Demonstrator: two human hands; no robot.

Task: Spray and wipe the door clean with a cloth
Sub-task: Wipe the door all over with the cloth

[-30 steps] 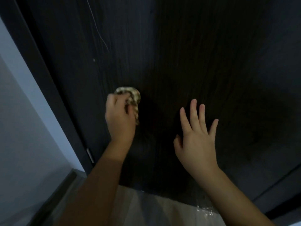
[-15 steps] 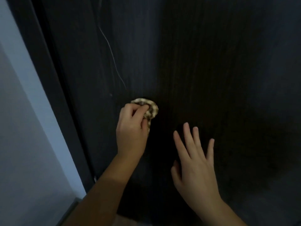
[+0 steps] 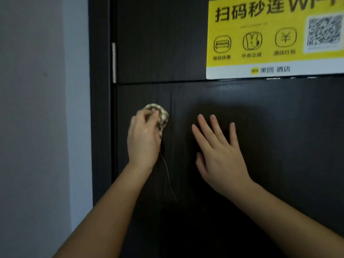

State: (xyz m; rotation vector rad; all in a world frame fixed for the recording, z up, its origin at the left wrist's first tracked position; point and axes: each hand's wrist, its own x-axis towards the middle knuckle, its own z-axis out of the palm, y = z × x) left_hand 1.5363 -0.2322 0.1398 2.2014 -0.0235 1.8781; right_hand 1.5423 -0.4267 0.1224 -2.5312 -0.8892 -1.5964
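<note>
The left hand point(image 3: 143, 138) gripped the balled cloth point(image 3: 160, 114), judged soft, light and best held bunched, against the door point(image 3: 279, 127); the right hand point(image 3: 221, 153) was spread-fingered.

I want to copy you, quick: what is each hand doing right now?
Left hand: fingers curled round the patterned cloth, pressed to the door.
Right hand: open, fingers spread, holding nothing.

Left hand point(image 3: 143, 138) presses bunched cloth point(image 3: 160, 114) on dark door point(image 3: 279, 146); right hand point(image 3: 221, 155) flat.
</note>
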